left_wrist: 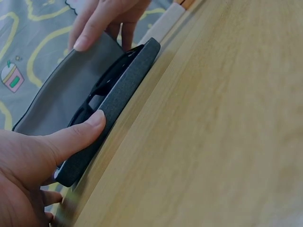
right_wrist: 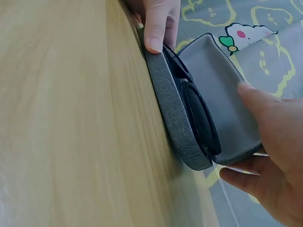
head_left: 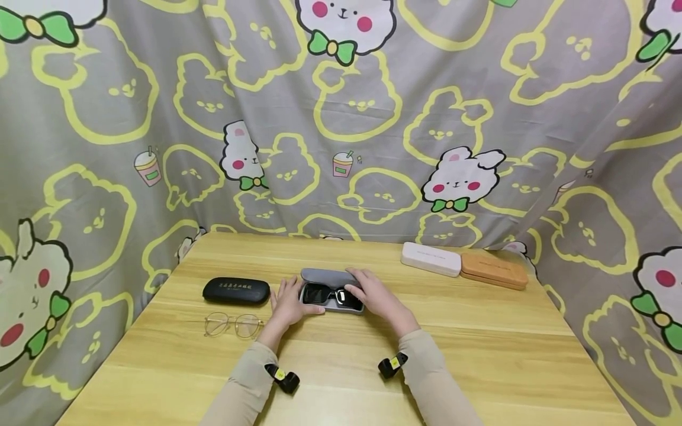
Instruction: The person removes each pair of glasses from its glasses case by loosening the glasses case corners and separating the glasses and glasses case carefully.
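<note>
A grey glasses case (head_left: 326, 276) stands with its lid raised at the middle of the table. Dark sunglasses (head_left: 317, 294) lie folded inside it, lenses toward me. My left hand (head_left: 288, 303) holds the case's left end; in the left wrist view its thumb (left_wrist: 85, 130) presses on the front rim. My right hand (head_left: 379, 296) grips the lid near its right end, with the thumb on the lid's edge and the fingers behind it in the right wrist view. Left of my left hand are thin-framed eyeglasses (head_left: 228, 323) and a closed black glasses case (head_left: 236, 290).
A white glasses case (head_left: 430, 258) and an orange glasses case (head_left: 493, 270) lie end to end at the back right of the wooden table (head_left: 479, 349). A patterned curtain (head_left: 373, 142) hangs along the back and sides. A small black camera is strapped on each wrist.
</note>
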Available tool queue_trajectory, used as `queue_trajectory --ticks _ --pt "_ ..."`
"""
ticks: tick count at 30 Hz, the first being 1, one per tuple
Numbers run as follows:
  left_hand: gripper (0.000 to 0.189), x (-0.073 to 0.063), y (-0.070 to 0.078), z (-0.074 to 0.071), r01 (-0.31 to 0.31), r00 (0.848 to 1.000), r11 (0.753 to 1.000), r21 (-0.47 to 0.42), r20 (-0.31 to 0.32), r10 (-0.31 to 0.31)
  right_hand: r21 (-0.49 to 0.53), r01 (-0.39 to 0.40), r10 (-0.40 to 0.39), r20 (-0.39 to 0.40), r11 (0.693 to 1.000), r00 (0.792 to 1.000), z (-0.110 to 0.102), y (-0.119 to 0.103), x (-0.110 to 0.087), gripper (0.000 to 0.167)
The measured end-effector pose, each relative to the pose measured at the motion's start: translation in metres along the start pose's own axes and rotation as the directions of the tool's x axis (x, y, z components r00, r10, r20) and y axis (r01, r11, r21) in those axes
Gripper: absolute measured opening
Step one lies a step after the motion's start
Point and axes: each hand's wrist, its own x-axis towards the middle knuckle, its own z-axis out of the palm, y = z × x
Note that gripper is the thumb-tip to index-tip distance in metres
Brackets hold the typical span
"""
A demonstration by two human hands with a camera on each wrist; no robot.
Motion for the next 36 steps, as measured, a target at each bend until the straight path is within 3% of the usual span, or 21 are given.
queue_trajectory --ticks 13,19,36 --pt "0.099 0.0007 0.0011 -0.0024 0.003 1.0 1.0 -0.006 0.005 -0.003 -0.129 -0.022 0.022 -0.001 0.991 1.0 -0.0008 -0.0032 -0.0028 0.08" --pt "0.099 0.0016 -0.0008 -0.0005 -0.007 1.0 1.0 -0.008 0.012 0.007 -0.166 -0.021 0.019 -0.013 0.986 1.0 0.0 -0.0042 -0.0038 0.081" --pt "0.097 0.0034 -0.0016 -0.001 -0.018 0.999 1.0 -0.012 0.029 0.018 -0.141 0.019 -0.025 -0.037 0.99 0.999 -0.0024 -0.0042 -0.0053 0.079"
